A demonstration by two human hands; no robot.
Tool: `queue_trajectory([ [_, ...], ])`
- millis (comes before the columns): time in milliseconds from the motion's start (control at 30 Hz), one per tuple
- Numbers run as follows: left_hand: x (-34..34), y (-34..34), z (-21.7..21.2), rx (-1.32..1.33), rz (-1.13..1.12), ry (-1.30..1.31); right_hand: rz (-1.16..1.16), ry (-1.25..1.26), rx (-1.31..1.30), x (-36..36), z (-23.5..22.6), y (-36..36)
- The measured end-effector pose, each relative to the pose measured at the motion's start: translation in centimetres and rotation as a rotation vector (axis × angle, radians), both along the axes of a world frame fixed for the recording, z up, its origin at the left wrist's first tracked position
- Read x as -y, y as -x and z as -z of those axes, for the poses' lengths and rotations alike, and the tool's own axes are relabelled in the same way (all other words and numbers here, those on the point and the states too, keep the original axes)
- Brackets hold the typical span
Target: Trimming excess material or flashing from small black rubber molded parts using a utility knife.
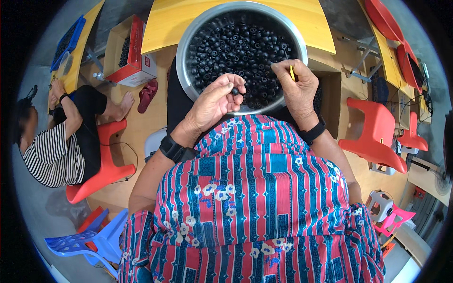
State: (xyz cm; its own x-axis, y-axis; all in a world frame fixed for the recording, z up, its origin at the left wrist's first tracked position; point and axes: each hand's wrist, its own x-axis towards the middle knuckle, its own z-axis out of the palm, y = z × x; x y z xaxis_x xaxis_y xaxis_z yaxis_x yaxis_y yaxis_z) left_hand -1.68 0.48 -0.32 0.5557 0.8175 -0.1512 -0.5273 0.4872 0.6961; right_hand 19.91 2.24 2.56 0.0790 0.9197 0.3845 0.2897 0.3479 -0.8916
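Note:
A large metal basin (183, 52) in front of me is filled with small round black pieces (236, 45), several showing a ring-shaped opening. Over its near rim, my left hand (214, 101) pinches one black piece (235, 91) between thumb and fingers. My right hand (299, 87) is closed around a thin tool with a yellow handle (292, 73), above the basin's right side. The tool's slim dark shaft points up and away from me; its tip is hard to make out. The two hands are apart, and the tool does not touch the held piece.
Behind the basin is a yellow table (165, 23). To the left stand a red and white carton (134, 56) and a person in a striped shirt (56, 151) on a red stool (111, 160). An open cardboard box (330, 99) and red stools (370, 132) are at right.

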Motion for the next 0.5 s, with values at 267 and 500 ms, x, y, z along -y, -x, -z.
queue_trajectory([
  [267,-1.4,-1.6,-0.6,-0.979,0.207,-1.086,-0.028,0.051,-0.026,0.0,0.2,0.0],
  [500,-2.5,-2.6,-0.7,-1.198,0.429,-1.202,-0.026,0.053,0.004,0.0,0.4,-0.1],
])
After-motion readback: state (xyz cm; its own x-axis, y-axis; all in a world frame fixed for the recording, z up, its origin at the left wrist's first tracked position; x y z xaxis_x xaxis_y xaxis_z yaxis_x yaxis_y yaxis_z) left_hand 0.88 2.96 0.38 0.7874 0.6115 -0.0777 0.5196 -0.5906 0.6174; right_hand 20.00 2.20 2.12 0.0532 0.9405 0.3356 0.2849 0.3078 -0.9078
